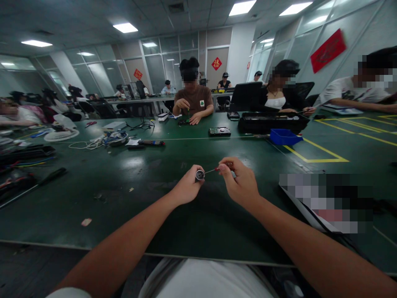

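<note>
Over the green table, my left hand [187, 186] is wrapped round a small dark cylindrical part with a silver rim [200, 175]. Its round end faces up and toward me, and most of its body is hidden in my palm; I cannot tell its exact kind. My right hand [240, 182] grips a screwdriver [217, 169] by its reddish handle. The thin metal shaft points left, with its tip at the edge of the cylindrical part. Whether the tip touches it or sits in a gap cannot be made out.
On the green table [124, 211] a blue bin [283, 137], a black tray [273, 123] and a hard drive [219, 131] lie beyond my hands. Bundled cables [114, 138] are at left, a blurred-out panel [325, 203] at right. A co-worker [194, 99] sits opposite.
</note>
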A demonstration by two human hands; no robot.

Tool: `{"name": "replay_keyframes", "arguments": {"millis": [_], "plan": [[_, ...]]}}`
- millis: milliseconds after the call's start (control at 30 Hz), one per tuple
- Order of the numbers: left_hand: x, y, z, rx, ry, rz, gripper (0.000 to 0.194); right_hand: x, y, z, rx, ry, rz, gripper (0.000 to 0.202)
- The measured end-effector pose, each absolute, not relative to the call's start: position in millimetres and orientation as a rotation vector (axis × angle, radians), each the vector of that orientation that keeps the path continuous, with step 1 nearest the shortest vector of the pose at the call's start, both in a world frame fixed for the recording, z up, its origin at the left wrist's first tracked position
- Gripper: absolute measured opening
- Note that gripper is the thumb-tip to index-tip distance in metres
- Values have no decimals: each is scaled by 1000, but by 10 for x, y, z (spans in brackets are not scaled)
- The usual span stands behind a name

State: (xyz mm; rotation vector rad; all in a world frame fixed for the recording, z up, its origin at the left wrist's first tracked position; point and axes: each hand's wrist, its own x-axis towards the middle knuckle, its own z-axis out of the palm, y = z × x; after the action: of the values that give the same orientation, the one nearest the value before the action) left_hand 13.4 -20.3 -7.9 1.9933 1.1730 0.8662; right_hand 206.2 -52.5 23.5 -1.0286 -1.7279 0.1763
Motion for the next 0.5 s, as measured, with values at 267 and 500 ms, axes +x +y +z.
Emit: {"name": "replay_keyframes", "arguments": {"millis": [267,500], "plan": [[108,-177,-88,2098,1130,814,22,2105,-487,214,-1057,-1742,212,19],[86,-159,-121,2136,1153,842,27,2105,-481,212,-1031,-1759,265,17]]}}
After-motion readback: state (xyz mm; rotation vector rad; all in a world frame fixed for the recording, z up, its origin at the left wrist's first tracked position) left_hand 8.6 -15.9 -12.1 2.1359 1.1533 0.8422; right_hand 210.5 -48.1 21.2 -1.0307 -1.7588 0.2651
